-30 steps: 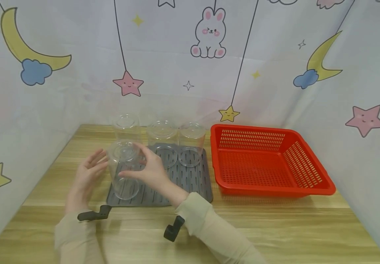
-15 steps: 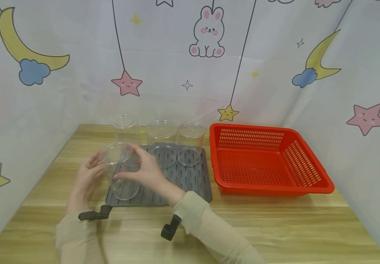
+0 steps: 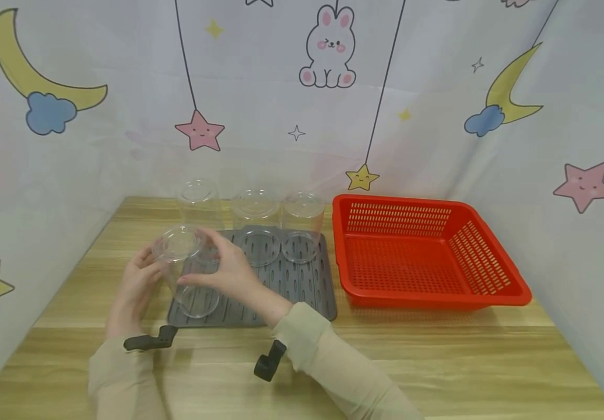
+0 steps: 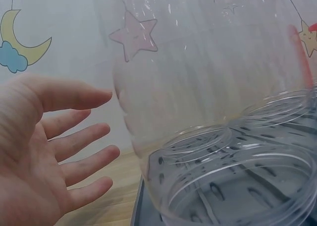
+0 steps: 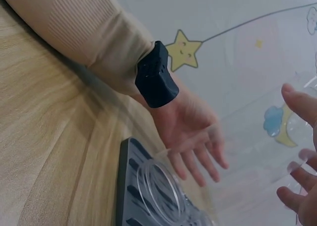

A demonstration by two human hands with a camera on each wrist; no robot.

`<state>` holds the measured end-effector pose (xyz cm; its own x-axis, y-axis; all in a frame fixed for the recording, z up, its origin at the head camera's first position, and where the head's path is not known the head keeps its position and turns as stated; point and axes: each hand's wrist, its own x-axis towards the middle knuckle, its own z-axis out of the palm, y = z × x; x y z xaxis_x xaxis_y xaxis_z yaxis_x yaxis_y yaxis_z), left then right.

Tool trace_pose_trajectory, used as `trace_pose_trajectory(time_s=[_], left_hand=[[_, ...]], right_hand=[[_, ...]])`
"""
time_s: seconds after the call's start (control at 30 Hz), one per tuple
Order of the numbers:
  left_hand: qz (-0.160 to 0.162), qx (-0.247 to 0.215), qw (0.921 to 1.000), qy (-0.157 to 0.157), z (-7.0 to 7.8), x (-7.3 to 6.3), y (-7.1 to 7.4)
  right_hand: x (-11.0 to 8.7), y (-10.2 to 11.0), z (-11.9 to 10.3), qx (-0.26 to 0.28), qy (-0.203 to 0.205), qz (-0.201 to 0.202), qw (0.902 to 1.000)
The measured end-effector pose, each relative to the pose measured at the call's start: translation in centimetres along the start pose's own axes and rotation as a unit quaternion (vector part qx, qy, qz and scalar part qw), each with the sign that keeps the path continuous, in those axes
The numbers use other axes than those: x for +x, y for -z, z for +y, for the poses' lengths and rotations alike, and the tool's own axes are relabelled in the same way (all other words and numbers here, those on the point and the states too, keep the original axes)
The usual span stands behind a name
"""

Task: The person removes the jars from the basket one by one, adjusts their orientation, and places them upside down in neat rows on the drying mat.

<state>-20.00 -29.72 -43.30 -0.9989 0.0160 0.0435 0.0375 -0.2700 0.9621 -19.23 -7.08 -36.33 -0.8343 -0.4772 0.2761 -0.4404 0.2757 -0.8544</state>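
Observation:
A clear plastic cup [image 3: 178, 265] stands at the left front of the grey ribbed drying mat [image 3: 307, 291], leaning left at its top. My right hand [image 3: 231, 271] grips its upper part from the right, thumb on the near side and fingers behind. In the right wrist view, the fingertips [image 5: 293, 166] press on the clear wall. My left hand [image 3: 136, 280] is at the cup's left side with fingers spread; in the left wrist view its thumb tip is right by the wall. Behind stand more clear cups: one at back left [image 3: 197, 201], two at back right [image 3: 255, 216], [image 3: 303, 219].
A red plastic basket [image 3: 428, 300] with perforated walls stands right of the mat on the wooden table [image 3: 438, 361]. A white cloth [image 3: 260, 70] printed with stars, moons and a rabbit hangs behind and at the sides.
The cup's top has moved left in the right hand's grip, while its lower ring has stayed in place on the mat. The left hand has hardly moved.

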Motion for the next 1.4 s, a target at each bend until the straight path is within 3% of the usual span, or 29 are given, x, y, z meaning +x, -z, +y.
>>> trace_pose_trajectory(time_s=[0.33,0.6,0.73,0.87,0.93,1.0,1.13,1.23,1.33,1.4], left_hand=[[-0.001,0.001,0.9999,0.012,0.2,-0.1,-0.1],[0.0,-0.023,0.9997,-0.007,0.5,-0.2,0.1],[0.016,0.037,0.9992,-0.008,1.6,-0.5,0.3],[0.034,0.122,0.9919,-0.01,3.7,-1.2,0.1],[0.05,0.153,0.9866,-0.029,5.0,-1.5,-0.3],[0.08,0.183,0.9781,-0.057,6.4,-1.9,-0.9],[0.195,0.213,0.9483,-0.132,9.3,-2.7,-3.4],[0.264,0.216,0.9178,-0.203,11.1,-3.4,-5.5],[0.288,0.242,0.8861,-0.271,12.2,-4.2,-7.4],[0.288,0.275,0.8606,-0.318,12.5,-4.4,-8.6]], right_hand=[[0.0,0.1,0.0,-0.012,0.008,-0.016,0.9998],[-0.2,1.0,0.0,-0.02,0.011,-0.014,0.9996],[-1.0,2.6,-0.6,-0.025,0.016,-0.021,0.9993],[-2.1,5.0,-1.5,-0.054,0.03,-0.015,0.9979],[-2.8,6.3,-1.9,-0.07,0.046,-0.002,0.9965],[-3.6,7.8,-2.2,-0.099,0.066,0.017,0.9927],[-5.1,10.9,-2.4,-0.165,0.111,0.071,0.9775],[-6.3,13.4,-2.2,-0.216,0.14,0.118,0.9591],[-7.7,15.9,-1.7,-0.259,0.149,0.163,0.9403],[-8.7,17.4,-1.2,-0.282,0.15,0.191,0.9281]])
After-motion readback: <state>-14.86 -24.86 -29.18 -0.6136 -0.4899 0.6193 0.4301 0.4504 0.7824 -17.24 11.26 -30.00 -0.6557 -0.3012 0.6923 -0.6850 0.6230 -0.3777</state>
